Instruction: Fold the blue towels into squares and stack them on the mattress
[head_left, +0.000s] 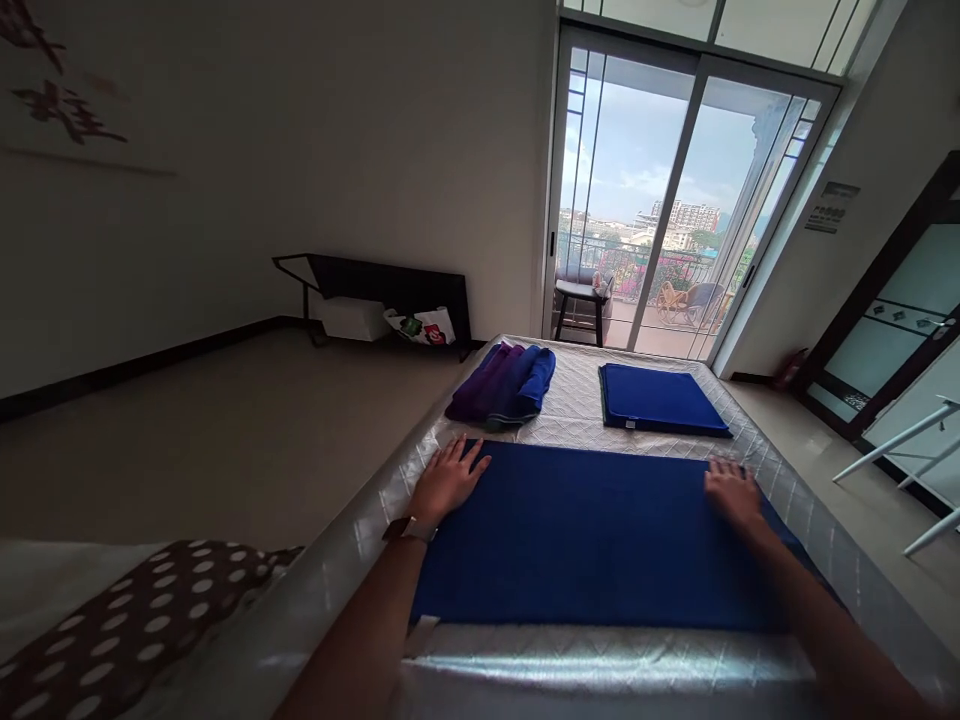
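The left hand (pixel 448 480) is laid flat, fingers spread, on the blue towel's (pixel 592 535) far left corner, at ten o'clock. The right hand (pixel 733 494) is pressed open on the far right corner, at two o'clock. Nothing is gripped. The towel is spread smooth and rectangular across the mattress (pixel 570 405), nearest the viewer.

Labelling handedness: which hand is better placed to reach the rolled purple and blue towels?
Left, probably. The left hand lies flat on the far left corner of the spread blue towel, just short of the rolled towels. The right hand sits at the opposite corner, nearer the folded blue towel.
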